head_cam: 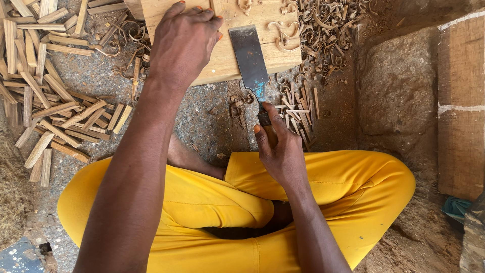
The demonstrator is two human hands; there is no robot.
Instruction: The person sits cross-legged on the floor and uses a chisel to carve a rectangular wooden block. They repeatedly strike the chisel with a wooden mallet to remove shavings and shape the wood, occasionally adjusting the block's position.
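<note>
Down on the ground we went: the person sat cross-legged in yellow trousers [323, 187], and both hands were busy. The left hand [183, 43] lay pressed flat on the pale wooden block [227, 55], fingers spread over its near edge, pinning it to the stony floor [207, 116]. The right hand [281, 151] was clamped tight round the handle of a broad chisel [249, 58], thumb riding up toward the dark ferrule. The chisel's wide, worn steel blade rested on top of the block, just beside the left hand's fingertips, its cutting edge pointing away from the sitter and a smear of blue paint showing near the neck. So the two hands were well apart, one on wood, one on tool.

Curled shavings [323, 35] lay heaped to the right of the block and over its far side. Short split wooden sticks [50, 96] were scattered thickly on the left, and a smaller bunch of splinters [298, 108] sat just beside the chisel's handle. A rough stone block [399, 86] stood on the right.
</note>
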